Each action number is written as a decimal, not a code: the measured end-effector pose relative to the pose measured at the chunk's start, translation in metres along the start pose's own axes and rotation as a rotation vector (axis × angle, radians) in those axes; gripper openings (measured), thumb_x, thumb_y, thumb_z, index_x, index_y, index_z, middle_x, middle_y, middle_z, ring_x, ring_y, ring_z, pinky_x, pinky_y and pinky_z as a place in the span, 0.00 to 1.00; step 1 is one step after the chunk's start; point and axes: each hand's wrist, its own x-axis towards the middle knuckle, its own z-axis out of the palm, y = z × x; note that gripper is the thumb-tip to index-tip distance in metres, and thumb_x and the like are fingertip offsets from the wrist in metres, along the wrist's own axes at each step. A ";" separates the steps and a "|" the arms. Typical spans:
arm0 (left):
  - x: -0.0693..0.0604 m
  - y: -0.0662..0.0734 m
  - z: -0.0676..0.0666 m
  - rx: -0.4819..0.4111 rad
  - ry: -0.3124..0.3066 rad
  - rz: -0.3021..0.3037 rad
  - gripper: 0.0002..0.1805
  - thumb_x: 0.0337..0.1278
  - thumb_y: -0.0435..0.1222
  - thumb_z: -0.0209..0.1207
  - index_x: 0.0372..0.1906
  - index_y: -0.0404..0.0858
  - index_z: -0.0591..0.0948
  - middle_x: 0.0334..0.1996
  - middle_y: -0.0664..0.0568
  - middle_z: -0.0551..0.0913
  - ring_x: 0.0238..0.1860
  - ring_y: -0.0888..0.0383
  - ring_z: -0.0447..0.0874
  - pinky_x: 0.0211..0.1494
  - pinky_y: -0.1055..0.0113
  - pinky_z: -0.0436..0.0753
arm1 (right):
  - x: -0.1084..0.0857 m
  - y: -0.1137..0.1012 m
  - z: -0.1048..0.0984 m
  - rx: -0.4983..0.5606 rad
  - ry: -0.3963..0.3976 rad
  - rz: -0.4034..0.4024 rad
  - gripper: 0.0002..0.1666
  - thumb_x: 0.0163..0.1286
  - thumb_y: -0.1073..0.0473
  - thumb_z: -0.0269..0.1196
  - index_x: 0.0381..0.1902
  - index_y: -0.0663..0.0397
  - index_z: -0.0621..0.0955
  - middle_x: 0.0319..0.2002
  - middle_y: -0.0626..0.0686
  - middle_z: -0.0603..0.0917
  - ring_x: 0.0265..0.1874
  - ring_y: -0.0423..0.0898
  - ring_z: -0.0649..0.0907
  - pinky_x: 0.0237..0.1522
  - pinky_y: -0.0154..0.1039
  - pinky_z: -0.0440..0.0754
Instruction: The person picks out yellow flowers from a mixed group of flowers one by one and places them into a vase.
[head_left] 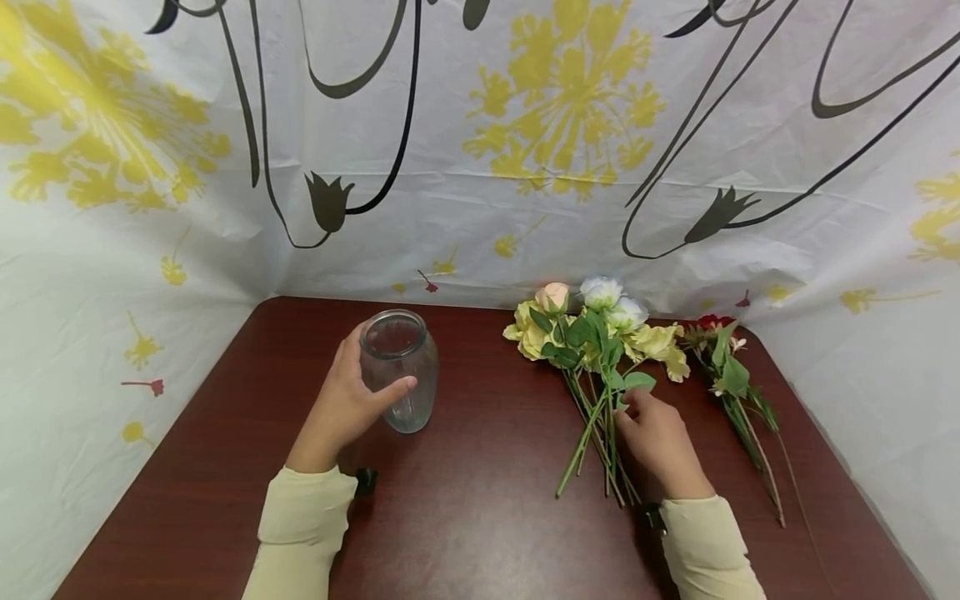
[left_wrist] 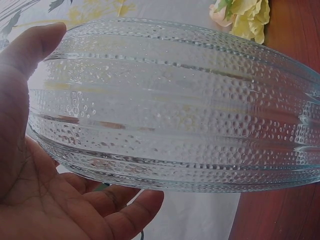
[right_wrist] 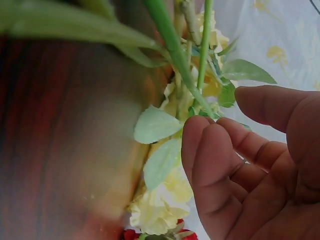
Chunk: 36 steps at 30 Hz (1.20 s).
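A clear glass vase [head_left: 422, 375] stands upright on the left half of the table. My left hand [head_left: 341, 408] grips its side, thumb in front; in the left wrist view the hand [left_wrist: 30, 185] spans the textured glass [left_wrist: 175, 110] with thumb and fingers on opposite sides. My right hand [head_left: 663, 442] is beside the green stems [head_left: 592, 429] of a bunch with yellow, white and peach blooms [head_left: 528, 333]. In the right wrist view, the fingers of that hand [right_wrist: 265, 160] are bent near a stem [right_wrist: 175, 55] and leaves [right_wrist: 157, 125], the thumb apart from them.
Another group of stems with red blooms [head_left: 712, 322] and green leaves [head_left: 733, 377] lies at the right side of the dark red-brown table [head_left: 480, 517]. A white sheet [head_left: 420, 250] with yellow and grey floral prints hangs behind and beside the table.
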 end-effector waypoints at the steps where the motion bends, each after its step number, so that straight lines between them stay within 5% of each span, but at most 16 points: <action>1: 0.000 0.000 0.000 -0.002 -0.001 0.000 0.54 0.49 0.52 0.73 0.77 0.50 0.54 0.69 0.46 0.61 0.65 0.48 0.63 0.59 0.38 0.71 | 0.000 0.000 0.001 0.004 -0.007 0.010 0.18 0.71 0.61 0.60 0.53 0.68 0.78 0.38 0.62 0.84 0.33 0.55 0.82 0.36 0.54 0.78; 11: 0.001 0.000 0.001 -0.014 -0.004 -0.001 0.54 0.49 0.52 0.73 0.77 0.52 0.54 0.68 0.46 0.61 0.66 0.48 0.63 0.60 0.37 0.69 | 0.004 0.003 0.007 0.009 -0.097 0.061 0.18 0.71 0.60 0.60 0.53 0.69 0.77 0.39 0.63 0.84 0.33 0.55 0.83 0.35 0.54 0.79; 21: 0.000 -0.001 -0.001 -0.018 0.001 0.001 0.53 0.49 0.51 0.73 0.77 0.52 0.54 0.67 0.46 0.62 0.65 0.48 0.64 0.59 0.38 0.70 | 0.005 0.006 0.011 -0.017 -0.161 0.025 0.10 0.70 0.63 0.62 0.46 0.64 0.79 0.35 0.58 0.83 0.28 0.49 0.79 0.34 0.51 0.77; 36: 0.000 -0.001 0.000 -0.016 -0.002 -0.010 0.53 0.49 0.51 0.72 0.77 0.52 0.54 0.68 0.46 0.62 0.64 0.47 0.64 0.59 0.37 0.71 | 0.003 0.006 0.009 0.056 -0.170 0.045 0.04 0.71 0.66 0.56 0.40 0.63 0.75 0.27 0.53 0.76 0.22 0.46 0.74 0.26 0.43 0.72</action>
